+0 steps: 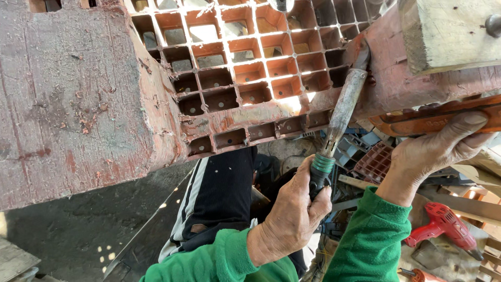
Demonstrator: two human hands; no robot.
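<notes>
Nearest the camera, two green sleeves (365,245) are leading up to the hands, which are working well apart. The left hand (292,216) is closing firmly around the dark grip of a heat tool (339,112), just below its green collar, while the long, scorched metal barrel is running upward so that its tip is touching the edge of the red plastic grid pallet (250,68). The right hand (433,151) is pressing up against an orange-red plastic strip (443,119), thumb over its lower edge, holding it under the pallet's rim. The tool is probably rigid and moderately heavy, and its barrel likely hot, so the insulated grip is the sensible place to take hold; the strip seems stiff yet thin, best pinched along its edge. Below and beyond the hands, a red power drill (443,219) is lying among scrap pieces. Farther up, a weathered wooden block (449,31) is resting on the pallet, whose worn solid face is filling the left.
</notes>
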